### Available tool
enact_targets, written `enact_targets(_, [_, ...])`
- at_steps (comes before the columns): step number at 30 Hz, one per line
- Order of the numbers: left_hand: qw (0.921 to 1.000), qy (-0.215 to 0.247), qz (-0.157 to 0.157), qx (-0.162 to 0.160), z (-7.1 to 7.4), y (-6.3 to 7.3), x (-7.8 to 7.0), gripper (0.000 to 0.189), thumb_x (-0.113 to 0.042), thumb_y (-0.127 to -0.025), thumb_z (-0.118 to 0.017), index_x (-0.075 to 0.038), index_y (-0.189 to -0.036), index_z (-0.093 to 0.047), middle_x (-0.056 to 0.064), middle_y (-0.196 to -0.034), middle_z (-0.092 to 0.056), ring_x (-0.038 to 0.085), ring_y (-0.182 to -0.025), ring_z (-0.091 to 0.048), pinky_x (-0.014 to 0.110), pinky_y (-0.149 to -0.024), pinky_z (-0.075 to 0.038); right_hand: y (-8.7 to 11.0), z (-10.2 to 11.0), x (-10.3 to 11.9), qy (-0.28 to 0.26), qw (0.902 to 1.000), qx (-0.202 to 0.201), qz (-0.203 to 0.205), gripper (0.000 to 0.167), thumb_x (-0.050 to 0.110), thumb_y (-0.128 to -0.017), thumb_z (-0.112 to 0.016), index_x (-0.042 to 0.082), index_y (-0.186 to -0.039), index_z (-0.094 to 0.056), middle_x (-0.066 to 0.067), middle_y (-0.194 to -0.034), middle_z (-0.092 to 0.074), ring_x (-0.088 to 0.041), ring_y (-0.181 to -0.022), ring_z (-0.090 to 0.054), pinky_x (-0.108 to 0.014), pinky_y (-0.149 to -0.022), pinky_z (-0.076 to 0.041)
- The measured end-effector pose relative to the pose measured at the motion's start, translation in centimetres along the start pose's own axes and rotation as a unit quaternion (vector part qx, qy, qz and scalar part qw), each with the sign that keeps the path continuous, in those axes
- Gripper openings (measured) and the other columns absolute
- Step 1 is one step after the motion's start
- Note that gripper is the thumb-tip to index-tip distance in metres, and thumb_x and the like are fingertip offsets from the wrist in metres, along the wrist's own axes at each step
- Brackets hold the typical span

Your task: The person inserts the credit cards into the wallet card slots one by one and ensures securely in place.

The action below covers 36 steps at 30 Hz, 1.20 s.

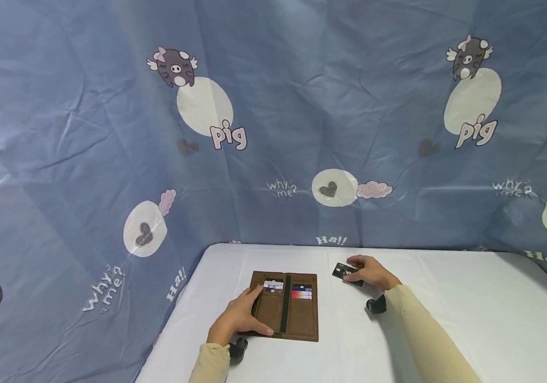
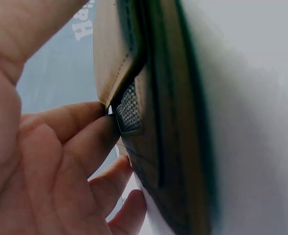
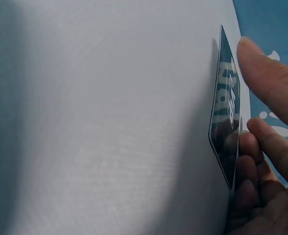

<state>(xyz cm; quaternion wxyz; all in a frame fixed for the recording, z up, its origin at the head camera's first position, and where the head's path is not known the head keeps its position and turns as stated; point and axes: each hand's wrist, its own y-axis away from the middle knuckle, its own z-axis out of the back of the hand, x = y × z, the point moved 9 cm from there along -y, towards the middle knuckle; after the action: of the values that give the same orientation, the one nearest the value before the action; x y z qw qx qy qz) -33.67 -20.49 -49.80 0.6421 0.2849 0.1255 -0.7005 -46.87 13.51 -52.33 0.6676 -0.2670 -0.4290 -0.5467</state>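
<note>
A brown bifold wallet (image 1: 301, 319) lies spread open on the white table, with several cards (image 1: 301, 291) tucked in its slots. My left hand (image 1: 237, 316) is at its left side, fingertips touching the left edge and thumb stretched apart over the lower edge. In the left wrist view, fingertips meet the wallet's (image 2: 156, 147) edge by a mesh window. To the right, a black bank card (image 1: 339, 271) lies by my right hand (image 1: 371, 272), thumb near its lower edge, fingers loosely bent. In the right wrist view, one digit stands apart from the card (image 3: 224, 98).
The white table (image 1: 446, 298) extends to the right and front. A blue patterned curtain (image 1: 264, 213) hangs behind the table and along its left. Small black devices (image 1: 376, 305) sit at both wrists. Long cream sleeves cover both forearms.
</note>
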Motion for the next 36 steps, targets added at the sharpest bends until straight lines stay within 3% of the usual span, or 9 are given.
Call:
enact_targets(6, [0.9999,-0.004,0.0,-0.013,0.1,-0.1,0.5,0.118,-0.042,-0.055,-0.097,-0.015,-0.153,-0.037,0.029,-0.155,-0.032,0.06,-0.134,-0.036,0.075,-0.099,-0.037,0.2,-0.6,1.6,0.035,0.9988,0.019,0.028,0.077,0.012,-0.068,-0.089,-0.01,-0.133,-0.053,-0.027,-0.126,-0.059,-0.032,-0.109,-0.058,-0.04,-0.096,-0.046])
enact_targets(10, [0.9999,-0.005,0.002,-0.014,0.3,-0.1,0.6,0.119,-0.041,-0.055,-0.097,-0.014,-0.153,-0.037,0.029,-0.155,-0.032,0.06,-0.134,-0.036,0.074,-0.099,-0.038,0.3,-0.8,2.7,0.063,0.9962,0.021,0.057,0.071,0.017,-0.067,-0.09,-0.011,-0.123,-0.057,-0.025,-0.113,-0.065,-0.027,-0.096,-0.062,-0.035,-0.085,-0.05])
enact_targets(12, [0.9999,-0.005,0.004,-0.015,0.4,-0.1,0.6,0.119,-0.041,-0.055,-0.097,-0.014,-0.153,-0.037,0.029,-0.155,-0.032,0.06,-0.135,-0.036,0.074,-0.099,-0.038,0.3,-0.9,3.0,0.085,0.9948,0.017,0.054,0.066,0.02,-0.068,-0.09,-0.009,-0.119,-0.06,-0.022,-0.108,-0.068,-0.026,-0.092,-0.063,-0.034,-0.081,-0.051])
enact_targets(16, [0.9999,-0.007,0.002,-0.015,0.4,-0.2,0.5,0.119,-0.041,-0.055,-0.097,-0.014,-0.154,-0.036,0.029,-0.156,-0.032,0.059,-0.135,-0.035,0.073,-0.099,-0.038,0.2,-0.8,2.6,0.127,0.992,-0.001,0.002,0.059,0.02,-0.068,-0.09,-0.002,-0.117,-0.065,-0.017,-0.11,-0.068,-0.029,-0.099,-0.058,-0.039,-0.088,-0.047])
enact_targets(21, [0.9999,-0.009,-0.006,-0.005,0.1,-0.2,0.2,0.119,-0.042,-0.056,-0.096,-0.014,-0.154,-0.036,0.029,-0.155,-0.032,0.058,-0.136,-0.036,0.072,-0.1,-0.038,0.5,-0.6,2.1,0.135,0.9906,0.0,-0.018,0.056,0.014,-0.071,-0.088,-0.002,-0.115,-0.056,-0.019,-0.11,-0.059,-0.029,-0.097,-0.055,-0.036,-0.082,-0.046])
enact_targets(27, [0.9999,-0.01,-0.004,0.002,-0.2,-0.3,-0.1,0.119,-0.042,-0.056,-0.096,-0.014,-0.154,-0.035,0.027,-0.156,-0.031,0.057,-0.137,-0.035,0.072,-0.101,-0.037,0.2,-1.1,3.9,0.197,0.9799,0.016,0.027,0.046,0.007,-0.086,-0.072,-0.001,-0.127,-0.053,-0.022,-0.113,-0.064,-0.026,-0.093,-0.059,-0.041,-0.084,-0.05])
enact_targets(31, [0.9999,-0.009,-0.005,0.002,-0.1,-0.4,0.0,0.118,-0.043,-0.057,-0.096,-0.015,-0.154,-0.035,0.026,-0.157,-0.031,0.057,-0.138,-0.033,0.073,-0.101,-0.036,-0.8,-2.0,6.3,0.242,0.9682,0.002,0.065,0.024,0.008,-0.09,-0.066,-0.002,-0.111,-0.066,-0.017,-0.1,-0.069,-0.024,-0.086,-0.06,-0.045,-0.085,-0.05])
enact_targets(34, [0.9999,-0.01,-0.001,0.005,-0.1,-0.4,0.2,0.118,-0.044,-0.058,-0.095,-0.015,-0.155,-0.034,0.026,-0.158,-0.03,0.056,-0.138,-0.033,0.073,-0.102,-0.036,-1.1,-2.7,7.8,0.223,0.9716,-0.012,0.078,0.014,0.01,-0.088,-0.068,0.0,-0.096,-0.071,-0.011,-0.09,-0.071,-0.02,-0.081,-0.06,-0.041,-0.081,-0.051])
enact_targets(36, [0.9999,-0.011,0.002,0.005,-0.1,-0.4,0.3,0.118,-0.044,-0.058,-0.095,-0.016,-0.155,-0.034,0.026,-0.157,-0.03,0.056,-0.138,-0.034,0.073,-0.101,-0.036,-1.2,-3.1,8.6,0.188,0.9787,-0.021,0.078,0.015,0.01,-0.087,-0.069,-0.001,-0.097,-0.073,-0.01,-0.09,-0.072,-0.019,-0.08,-0.06,-0.037,-0.077,-0.05])
